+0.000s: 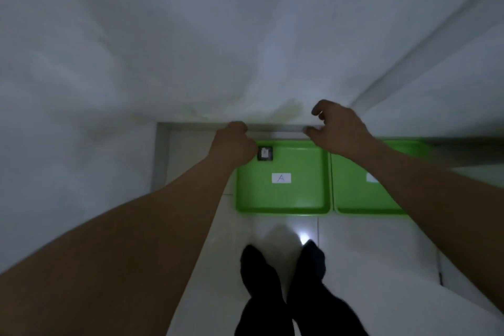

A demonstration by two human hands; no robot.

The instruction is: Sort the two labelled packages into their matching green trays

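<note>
Head camera, looking down at two green trays side by side on a pale floor. A small dark package [265, 153] lies at 11 o'clock inside the tray marked A [283, 200]. The left hand [233, 144] is curled beside it — grasp unclear. The right hand [336, 128], loosely open and empty, hovers over the seam with the second tray [354, 199]. Second package unseen — check each label before releasing.
</note>
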